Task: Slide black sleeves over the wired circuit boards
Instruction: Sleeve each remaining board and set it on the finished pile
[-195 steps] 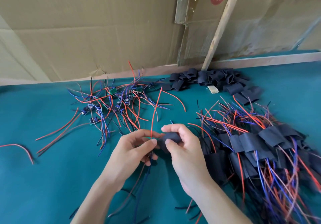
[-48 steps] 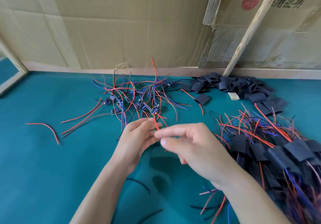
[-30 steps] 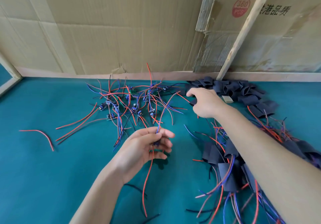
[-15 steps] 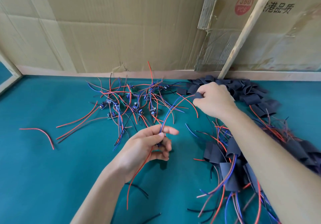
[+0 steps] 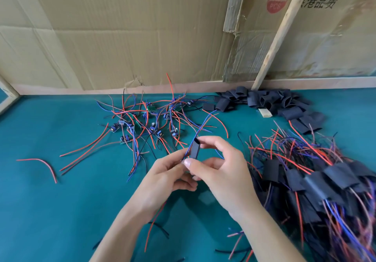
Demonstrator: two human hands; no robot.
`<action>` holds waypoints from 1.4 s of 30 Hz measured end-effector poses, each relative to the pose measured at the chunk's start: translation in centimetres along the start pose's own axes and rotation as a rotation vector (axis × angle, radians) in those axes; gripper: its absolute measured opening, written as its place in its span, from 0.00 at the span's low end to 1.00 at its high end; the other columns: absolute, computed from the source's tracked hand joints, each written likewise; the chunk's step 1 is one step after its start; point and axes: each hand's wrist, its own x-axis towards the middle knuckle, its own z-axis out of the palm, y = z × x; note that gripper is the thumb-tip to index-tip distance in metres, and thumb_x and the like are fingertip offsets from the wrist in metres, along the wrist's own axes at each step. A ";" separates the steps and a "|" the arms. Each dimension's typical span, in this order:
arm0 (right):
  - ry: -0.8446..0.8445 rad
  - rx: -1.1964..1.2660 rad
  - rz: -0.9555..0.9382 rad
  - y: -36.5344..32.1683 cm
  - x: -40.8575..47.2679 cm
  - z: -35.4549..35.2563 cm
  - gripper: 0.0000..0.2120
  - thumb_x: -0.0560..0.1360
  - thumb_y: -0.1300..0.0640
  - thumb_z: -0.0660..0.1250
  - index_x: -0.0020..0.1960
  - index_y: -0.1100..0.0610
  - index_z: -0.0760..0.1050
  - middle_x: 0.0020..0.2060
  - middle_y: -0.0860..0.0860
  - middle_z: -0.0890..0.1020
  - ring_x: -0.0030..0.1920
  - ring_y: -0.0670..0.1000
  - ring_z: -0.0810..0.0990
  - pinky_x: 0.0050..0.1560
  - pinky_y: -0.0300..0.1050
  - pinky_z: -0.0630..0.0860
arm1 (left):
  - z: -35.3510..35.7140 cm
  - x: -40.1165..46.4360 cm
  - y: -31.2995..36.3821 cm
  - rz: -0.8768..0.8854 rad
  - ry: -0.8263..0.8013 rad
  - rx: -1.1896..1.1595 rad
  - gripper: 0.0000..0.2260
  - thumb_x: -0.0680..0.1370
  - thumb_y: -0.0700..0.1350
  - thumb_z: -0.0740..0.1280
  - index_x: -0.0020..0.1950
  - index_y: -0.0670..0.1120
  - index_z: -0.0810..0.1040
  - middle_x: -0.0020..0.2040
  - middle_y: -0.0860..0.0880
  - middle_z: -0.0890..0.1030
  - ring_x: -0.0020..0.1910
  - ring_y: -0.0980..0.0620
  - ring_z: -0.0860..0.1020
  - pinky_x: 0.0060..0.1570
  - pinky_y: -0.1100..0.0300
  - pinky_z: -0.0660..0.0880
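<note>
Both hands pinch one flat black sleeve, its open end up, beside blue wires.

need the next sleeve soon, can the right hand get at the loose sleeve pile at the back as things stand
Probably not at once: the right hand is pinching a sleeve over the wires. The path to the pile looks open once it lets go.

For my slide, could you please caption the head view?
Right hand holds a black sleeve beside the left hand's wired board, sleeved boards piled right.
</note>
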 end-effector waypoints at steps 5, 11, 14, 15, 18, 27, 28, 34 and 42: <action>-0.027 0.095 0.042 -0.1 -0.2 -0.5 0.14 0.69 0.57 0.75 0.54 0.49 0.81 0.40 0.50 0.87 0.37 0.56 0.88 0.39 0.49 0.83 | 0.2 -0.1 0.1 0.027 -0.085 0.104 0.13 0.81 0.42 0.61 0.55 0.50 0.85 0.40 0.49 0.79 0.39 0.48 0.78 0.46 0.58 0.80; 0.060 -0.112 -0.037 0.0 -0.9 0.7 0.17 0.64 0.42 0.74 0.51 0.45 0.79 0.33 0.47 0.86 0.36 0.50 0.85 0.47 0.52 0.83 | 0.3 -0.3 0.1 0.050 -0.069 0.138 0.16 0.85 0.37 0.59 0.62 0.50 0.84 0.53 0.32 0.81 0.43 0.45 0.78 0.50 0.52 0.79; 0.096 -0.093 -0.006 0.1 -1.0 1.0 0.19 0.66 0.41 0.75 0.54 0.47 0.80 0.38 0.46 0.86 0.37 0.48 0.84 0.48 0.52 0.82 | 0.3 -0.4 0.1 0.062 -0.062 0.140 0.14 0.84 0.37 0.61 0.58 0.48 0.85 0.47 0.35 0.82 0.41 0.46 0.78 0.48 0.54 0.80; 0.100 -0.090 -0.007 0.2 -1.0 0.9 0.17 0.68 0.44 0.75 0.54 0.47 0.80 0.39 0.46 0.86 0.38 0.48 0.84 0.48 0.52 0.82 | 0.3 -0.4 0.1 0.060 -0.061 0.135 0.13 0.83 0.38 0.61 0.57 0.47 0.85 0.44 0.38 0.82 0.40 0.47 0.79 0.47 0.56 0.80; 0.065 -0.039 -0.032 0.4 -0.7 0.4 0.11 0.74 0.49 0.72 0.56 0.48 0.80 0.42 0.43 0.86 0.38 0.46 0.85 0.43 0.42 0.81 | 0.2 -0.3 0.2 0.050 -0.041 0.115 0.16 0.85 0.35 0.59 0.58 0.48 0.85 0.41 0.43 0.80 0.38 0.47 0.78 0.44 0.57 0.80; 0.339 0.426 0.009 -0.1 1.3 -2.8 0.06 0.77 0.69 0.71 0.52 0.61 0.82 0.46 0.53 0.87 0.48 0.49 0.85 0.50 0.46 0.83 | -0.1 -0.4 0.2 0.058 -0.016 0.088 0.19 0.85 0.36 0.56 0.61 0.51 0.84 0.39 0.44 0.79 0.38 0.47 0.78 0.44 0.59 0.79; 0.386 0.475 -0.005 -0.5 1.7 -3.6 0.05 0.77 0.69 0.71 0.51 0.61 0.82 0.46 0.54 0.86 0.48 0.49 0.85 0.50 0.44 0.82 | -0.1 -0.5 0.2 0.059 -0.020 0.094 0.19 0.85 0.36 0.57 0.60 0.52 0.85 0.39 0.45 0.78 0.38 0.47 0.78 0.44 0.59 0.79; 0.487 0.518 -0.019 -0.9 2.1 -5.8 0.02 0.78 0.67 0.71 0.50 0.63 0.81 0.49 0.56 0.86 0.51 0.49 0.85 0.50 0.41 0.82 | -0.3 -0.5 0.2 0.058 -0.065 0.115 0.14 0.83 0.41 0.61 0.61 0.51 0.85 0.38 0.46 0.78 0.39 0.48 0.78 0.46 0.59 0.78; 0.452 0.521 -0.021 -1.0 1.8 -5.9 0.04 0.78 0.66 0.70 0.48 0.59 0.81 0.52 0.57 0.87 0.51 0.49 0.85 0.45 0.39 0.81 | -0.3 -0.5 0.0 0.034 -0.060 0.117 0.19 0.85 0.36 0.56 0.60 0.51 0.85 0.39 0.45 0.78 0.39 0.47 0.78 0.45 0.60 0.78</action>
